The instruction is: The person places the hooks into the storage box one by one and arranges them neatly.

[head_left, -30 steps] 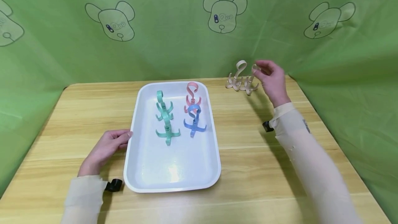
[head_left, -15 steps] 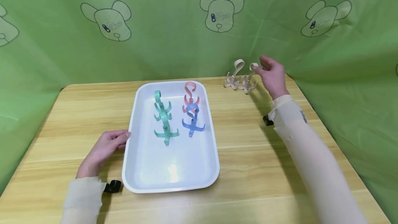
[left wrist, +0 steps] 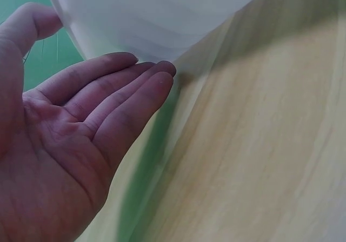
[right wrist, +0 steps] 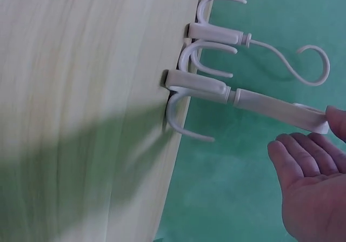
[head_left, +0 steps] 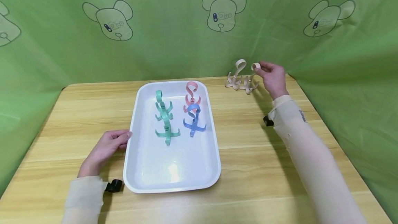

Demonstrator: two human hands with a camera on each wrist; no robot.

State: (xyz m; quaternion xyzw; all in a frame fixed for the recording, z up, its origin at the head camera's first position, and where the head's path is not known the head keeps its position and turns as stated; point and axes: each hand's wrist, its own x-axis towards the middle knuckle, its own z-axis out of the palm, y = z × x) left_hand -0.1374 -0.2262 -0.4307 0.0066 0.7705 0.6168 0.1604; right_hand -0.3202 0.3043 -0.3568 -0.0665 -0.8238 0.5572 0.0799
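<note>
My left hand point(head_left: 104, 149) holds the near-left side of a white tray point(head_left: 132, 155), thumb at the rim and fingers underneath in the left wrist view. At the back right, two beige rotating hanger hooks stand side by side, each with a curled top and several prongs. My right hand point(head_left: 273, 80) has thumb and fingertips around the top of the right-hand beige hook point(right wrist: 197, 85), its base still at the table. The other beige hook point(right wrist: 216, 34) stands just left of it, prongs overlapping. Inside the tray are two green hooks point(head_left: 168, 134), a pink hook point(head_left: 192, 100) and a blue hook point(head_left: 194, 127).
The wooden table point(head_left: 248, 179) extends around the tray on all sides. A green cloth point(head_left: 168, 54) with printed bear heads hangs behind the table's back edge and along both sides, close behind the beige hooks.
My right hand's fingers spread away from the right-hand beige hook half a second ago and have now come together at its top. The left hand stays at the tray; the hooks stay put.
</note>
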